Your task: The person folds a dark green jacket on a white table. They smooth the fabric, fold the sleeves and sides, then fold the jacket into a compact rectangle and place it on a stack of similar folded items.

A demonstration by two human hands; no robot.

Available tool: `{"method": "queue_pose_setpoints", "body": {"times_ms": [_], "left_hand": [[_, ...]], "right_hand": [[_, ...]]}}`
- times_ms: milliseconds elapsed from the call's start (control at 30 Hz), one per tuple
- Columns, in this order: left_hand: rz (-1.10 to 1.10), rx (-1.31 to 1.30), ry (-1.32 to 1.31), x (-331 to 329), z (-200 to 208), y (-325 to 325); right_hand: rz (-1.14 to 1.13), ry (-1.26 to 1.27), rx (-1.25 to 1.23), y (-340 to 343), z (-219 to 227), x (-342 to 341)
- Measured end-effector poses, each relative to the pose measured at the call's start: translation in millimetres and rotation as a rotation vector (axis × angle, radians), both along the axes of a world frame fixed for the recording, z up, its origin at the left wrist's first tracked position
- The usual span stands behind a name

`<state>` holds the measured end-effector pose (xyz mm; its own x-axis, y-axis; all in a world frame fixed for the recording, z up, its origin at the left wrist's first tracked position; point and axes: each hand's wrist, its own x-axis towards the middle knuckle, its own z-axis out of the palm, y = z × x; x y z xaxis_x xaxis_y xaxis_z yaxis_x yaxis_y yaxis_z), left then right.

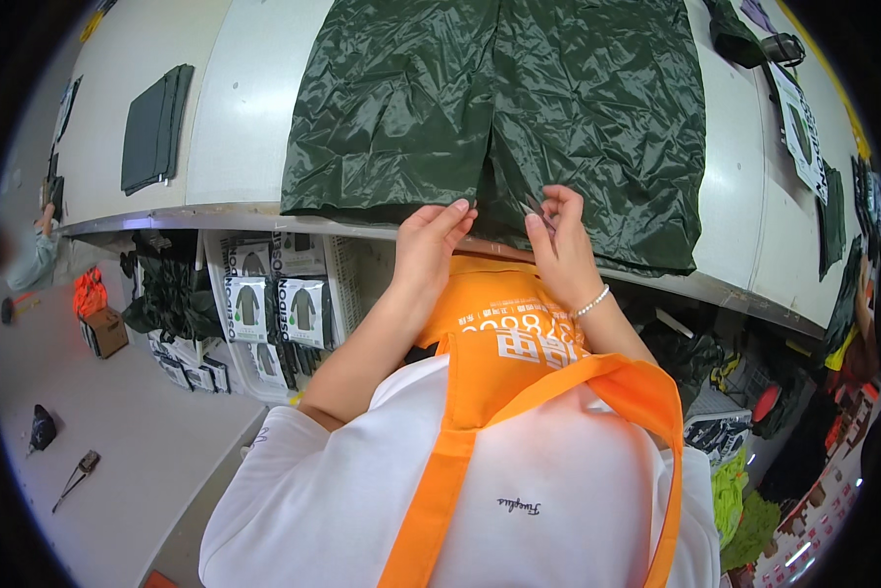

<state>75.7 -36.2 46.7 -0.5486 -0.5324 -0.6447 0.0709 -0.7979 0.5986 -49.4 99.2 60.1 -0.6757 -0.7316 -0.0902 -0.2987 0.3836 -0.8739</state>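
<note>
the green cloth (401,118) lies along the near edge of the table (244,108) and looks light, soft and slippery, best pinched by its hem (352,209). the left hand (426,243) pinches there; the right hand (566,250) curls, gripping what i cannot tell.

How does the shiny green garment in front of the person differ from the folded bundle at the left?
The green garment is spread out, while the folded bundle is a compact, neat rectangle. The green garment looks glossy and heavily creased; the folded bundle looks duller and smoother. The green garment covers much more of the table than the folded bundle. Both are dark and lie on it.
</note>
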Motion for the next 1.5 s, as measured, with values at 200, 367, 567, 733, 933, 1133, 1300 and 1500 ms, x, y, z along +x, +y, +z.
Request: {"method": "queue_pose_setpoints", "body": {"times_ms": [200,367,567,733,933,1133,1300,1500], "left_hand": [[-0.016,-0.149,0.014,-6.2,29.7,9.4],[-0.048,-0.168,0.077,-8.8,34.0,13.6],[-0.052,-0.181,0.092,-5.9,33.9,14.2],[-0.057,-0.198,0.044,-4.8,29.0,15.0],[-0.190,-0.434,-0.298,49.1,-34.3,12.2],[-0.041,-0.127,-0.533,187.3,-119.4,10.1],[-1.596,-0.440,-1.036,90.3,-2.1,-12.4],[-0.927,-1.551,-0.736,-209.1,26.3,37.5]], "right_hand": [[0.120,0.180,-0.098,-14.5,35.1,8.7],[0.146,0.221,-0.091,-18.2,40.7,7.7],[0.132,0.194,-0.100,-19.1,42.6,8.7],[0.137,0.227,-0.083,-17.0,40.6,7.1],[-0.052,0.144,-0.110,17.7,27.3,-40.7],[-0.651,0.280,0.068,173.5,18.4,-205.7],[-0.883,0.298,0.356,303.2,-3.3,-353.6],[-0.961,0.369,0.470,357.3,-97.0,-500.0]]}}
